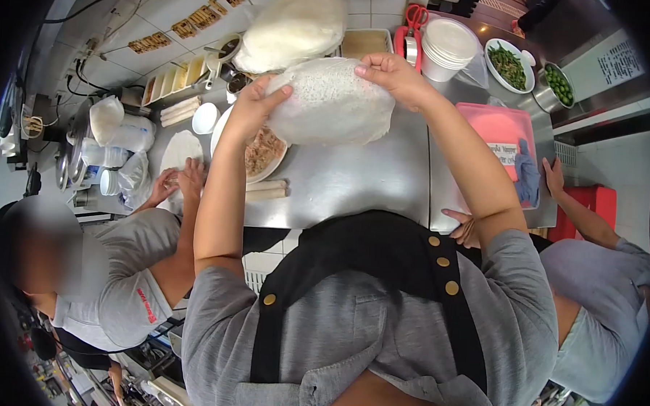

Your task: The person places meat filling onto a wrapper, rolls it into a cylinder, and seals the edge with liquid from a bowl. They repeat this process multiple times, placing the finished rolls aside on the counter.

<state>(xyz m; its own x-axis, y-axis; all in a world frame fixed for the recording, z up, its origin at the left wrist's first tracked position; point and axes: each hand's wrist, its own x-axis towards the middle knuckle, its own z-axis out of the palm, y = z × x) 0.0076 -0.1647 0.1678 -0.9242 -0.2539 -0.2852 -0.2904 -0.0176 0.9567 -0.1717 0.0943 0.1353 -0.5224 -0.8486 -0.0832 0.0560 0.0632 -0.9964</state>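
Observation:
A thin, whitish translucent sheet (333, 105) is stretched between my two hands above the steel counter (362, 183). My left hand (253, 109) pinches its left edge with thumb and fingers. Its upper right edge is pinched by my right hand (392, 79). Below my left forearm and partly hidden by it lies a white plate (274, 169) of brownish shredded filling (264, 153). Pale rolls (266, 190) rest on the counter just in front of that plate. Behind the sheet stands a large bag of white sheets (292, 31).
Co-workers stand at both sides; the left one's hands (181, 178) are on a white sheet (182, 152). Lidded tubs (448, 49), red scissors (416, 18), a plate of greens (509, 66) and a pink tray (492, 123) occupy the back and right.

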